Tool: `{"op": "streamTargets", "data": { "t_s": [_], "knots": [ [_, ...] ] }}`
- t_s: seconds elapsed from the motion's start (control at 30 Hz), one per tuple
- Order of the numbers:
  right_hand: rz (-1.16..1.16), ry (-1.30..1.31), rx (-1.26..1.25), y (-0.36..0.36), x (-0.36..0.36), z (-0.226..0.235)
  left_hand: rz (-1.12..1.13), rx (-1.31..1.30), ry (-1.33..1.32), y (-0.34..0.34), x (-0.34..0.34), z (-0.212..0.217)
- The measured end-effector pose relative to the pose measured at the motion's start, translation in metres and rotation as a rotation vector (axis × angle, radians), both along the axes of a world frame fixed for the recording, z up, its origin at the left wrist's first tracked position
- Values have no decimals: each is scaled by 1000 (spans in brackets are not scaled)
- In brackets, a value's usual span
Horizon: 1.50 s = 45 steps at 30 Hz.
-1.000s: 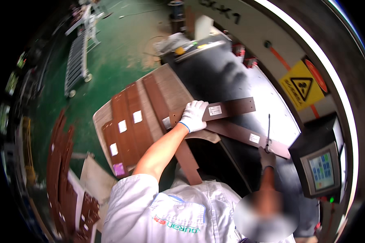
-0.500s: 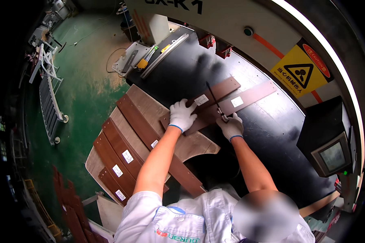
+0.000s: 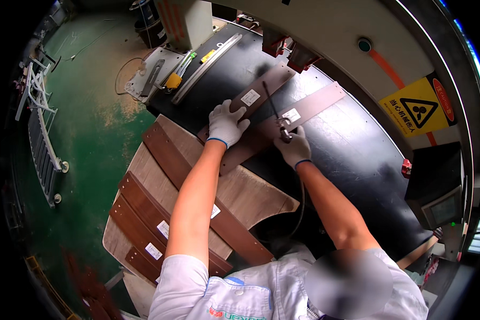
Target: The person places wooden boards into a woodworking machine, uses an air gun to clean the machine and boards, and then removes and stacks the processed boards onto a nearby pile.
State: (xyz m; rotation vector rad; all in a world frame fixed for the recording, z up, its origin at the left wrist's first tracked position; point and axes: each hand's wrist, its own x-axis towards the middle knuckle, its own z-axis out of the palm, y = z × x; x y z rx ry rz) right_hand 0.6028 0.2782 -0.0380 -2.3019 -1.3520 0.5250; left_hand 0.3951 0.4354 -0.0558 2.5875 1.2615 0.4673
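My left hand (image 3: 226,124), in a white glove with blue trim, lies across a brown board (image 3: 269,85) with a white label, fingers spread. My right hand (image 3: 294,146), gloved alike, is closed around an air blow gun (image 3: 285,130). Its long thin dark nozzle reaches up between that board and a second labelled brown board (image 3: 317,105). A hose (image 3: 302,208) runs down from beneath my right hand. Both boards lie on a black machine table (image 3: 346,154), side by side with a gap at their far ends. My left hand hides part of the first board.
A pale wooden panel (image 3: 245,194) with a curved cutout carries several brown boards (image 3: 240,232). A metal rail (image 3: 208,66) and a yellow-handled tool (image 3: 173,81) lie at the table's far left. Red machine parts (image 3: 303,57) hang at the back. A dark screen unit (image 3: 434,181) stands right.
The gap between the two boards has widened, with my left hand still on the left board. The blow gun remains in my right hand. The whole view has shifted.
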Motion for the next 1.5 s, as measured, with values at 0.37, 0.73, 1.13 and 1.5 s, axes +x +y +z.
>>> {"op": "streamTargets", "data": {
  "t_s": [0.37, 0.73, 1.13, 1.5],
  "knots": [
    [-292, 748, -172, -21, -15, 55, 135, -169, 364, -79, -21, 51],
    [-401, 1073, -225, -97, 19, 25, 45, -112, 212, 11, 48, 35],
    [-475, 996, -176, -90, 11, 25, 19, -66, 134, 43, 96, 41],
    [-511, 884, 72, -95, -24, 82, 30, -53, 107, 46, 99, 32]
  ]
}}
